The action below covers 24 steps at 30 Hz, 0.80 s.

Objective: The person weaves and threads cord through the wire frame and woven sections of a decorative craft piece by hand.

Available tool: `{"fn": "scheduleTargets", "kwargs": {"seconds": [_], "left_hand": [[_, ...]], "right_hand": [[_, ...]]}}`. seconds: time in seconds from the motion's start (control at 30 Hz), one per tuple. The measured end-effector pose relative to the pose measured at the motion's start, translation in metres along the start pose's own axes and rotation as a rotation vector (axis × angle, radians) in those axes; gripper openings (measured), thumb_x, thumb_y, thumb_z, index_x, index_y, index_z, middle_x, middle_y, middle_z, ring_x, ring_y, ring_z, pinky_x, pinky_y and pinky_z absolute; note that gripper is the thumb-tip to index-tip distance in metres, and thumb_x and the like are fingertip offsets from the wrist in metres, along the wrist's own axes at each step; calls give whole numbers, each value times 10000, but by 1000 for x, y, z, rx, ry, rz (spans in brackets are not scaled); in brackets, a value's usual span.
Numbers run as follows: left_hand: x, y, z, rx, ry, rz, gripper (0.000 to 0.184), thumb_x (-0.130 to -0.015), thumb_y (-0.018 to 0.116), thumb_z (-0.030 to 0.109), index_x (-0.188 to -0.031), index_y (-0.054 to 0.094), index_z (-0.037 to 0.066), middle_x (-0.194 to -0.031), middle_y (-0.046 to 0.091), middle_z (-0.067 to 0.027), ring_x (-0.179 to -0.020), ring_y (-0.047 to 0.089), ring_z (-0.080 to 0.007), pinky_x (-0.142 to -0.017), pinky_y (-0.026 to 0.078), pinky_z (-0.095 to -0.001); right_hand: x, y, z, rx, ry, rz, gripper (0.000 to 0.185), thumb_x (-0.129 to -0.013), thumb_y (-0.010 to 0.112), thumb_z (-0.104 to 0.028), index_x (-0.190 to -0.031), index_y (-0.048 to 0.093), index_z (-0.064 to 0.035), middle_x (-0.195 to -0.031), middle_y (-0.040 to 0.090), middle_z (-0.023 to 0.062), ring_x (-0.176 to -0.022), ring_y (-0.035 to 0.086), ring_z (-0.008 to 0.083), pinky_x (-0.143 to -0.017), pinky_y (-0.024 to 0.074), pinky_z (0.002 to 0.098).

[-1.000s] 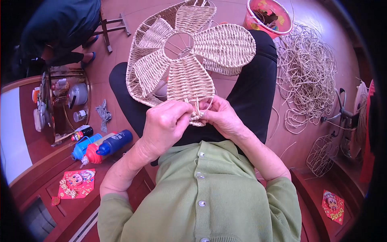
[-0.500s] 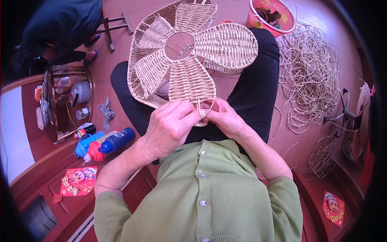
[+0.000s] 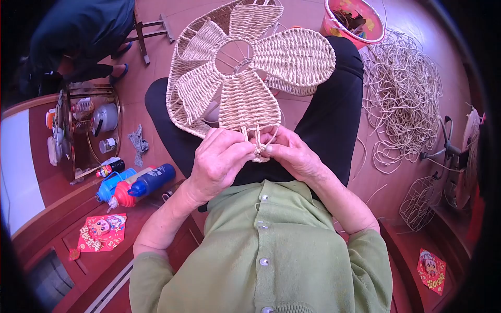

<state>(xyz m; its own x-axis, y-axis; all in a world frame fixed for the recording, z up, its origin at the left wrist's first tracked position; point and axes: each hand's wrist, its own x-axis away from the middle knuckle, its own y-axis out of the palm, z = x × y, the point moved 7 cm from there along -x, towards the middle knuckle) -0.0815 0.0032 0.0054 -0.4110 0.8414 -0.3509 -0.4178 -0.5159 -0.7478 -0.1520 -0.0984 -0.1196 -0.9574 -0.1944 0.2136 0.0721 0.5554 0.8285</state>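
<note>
A woven cord piece shaped like a flower (image 3: 249,104), with broad petals around an open ring, rests across my lap. At the near petal's lower end, wire ribs and short cord strands (image 3: 258,140) show below the weave. My left hand (image 3: 220,159) is closed there, its thumb and fingers pinching the cord from the left. Opposite it, my right hand (image 3: 293,155) also pinches the cord, its thumb close to a small knotted bunch (image 3: 259,153). A thin loop of cord runs up beside the right fingers. Fingertips partly hide the exact grip.
A big tangle of loose cord (image 3: 404,99) lies on the floor at right, near a pink bucket (image 3: 326,26). Blue bottle (image 3: 159,178), red flask (image 3: 124,195) and a rack with a kettle (image 3: 107,119) stand left. Another person (image 3: 81,36) is at the upper left.
My left hand has drawn slightly left and down from the petal end, showing more of the ribs and strands between the hands. My right hand has hardly moved.
</note>
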Motion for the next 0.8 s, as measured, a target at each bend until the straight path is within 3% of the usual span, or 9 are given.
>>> {"fn": "scheduleTargets", "kwargs": {"seconds": [0.13,0.37,0.57,0.63,0.8], "left_hand": [[8,3,19,9,69,109,226,-724,799,2,-916,682,19,-888,650,-100,-732,617,-259,-652,492,-376],[16,12,26,-61,-67,200,226,-754,788,19,-943,663,20,-931,669,-104,-806,617,-269,-721,501,-379],[3,20,16,101,-146,220,192,-794,763,-17,-952,658,15,-941,656,-113,-818,617,-265,-732,503,-359],[-1,29,-1,181,-379,246,180,-810,756,-33,-960,671,17,-900,638,-115,-817,615,-240,-701,502,-331],[-12,35,-2,52,-336,169,139,-779,772,-38,-902,725,6,-822,649,-87,-729,658,-214,-640,523,-327]], "right_hand": [[6,15,-3,136,-41,-85,403,-943,640,-59,-1328,527,-23,-1192,584,25,-1111,562,96,-1006,455,296],[15,10,9,202,25,18,289,-945,652,-49,-1229,598,-35,-1111,602,-24,-989,563,51,-889,477,252],[20,4,3,160,-80,157,361,-962,614,-36,-1316,555,-9,-1168,634,21,-1100,584,85,-979,481,282],[16,-7,9,52,-107,83,403,-964,603,-35,-1358,530,-4,-1224,632,46,-1153,593,113,-1027,477,308],[20,-10,7,12,-160,171,403,-975,604,-50,-1365,526,13,-1206,649,53,-1140,605,118,-1006,491,296]]}}
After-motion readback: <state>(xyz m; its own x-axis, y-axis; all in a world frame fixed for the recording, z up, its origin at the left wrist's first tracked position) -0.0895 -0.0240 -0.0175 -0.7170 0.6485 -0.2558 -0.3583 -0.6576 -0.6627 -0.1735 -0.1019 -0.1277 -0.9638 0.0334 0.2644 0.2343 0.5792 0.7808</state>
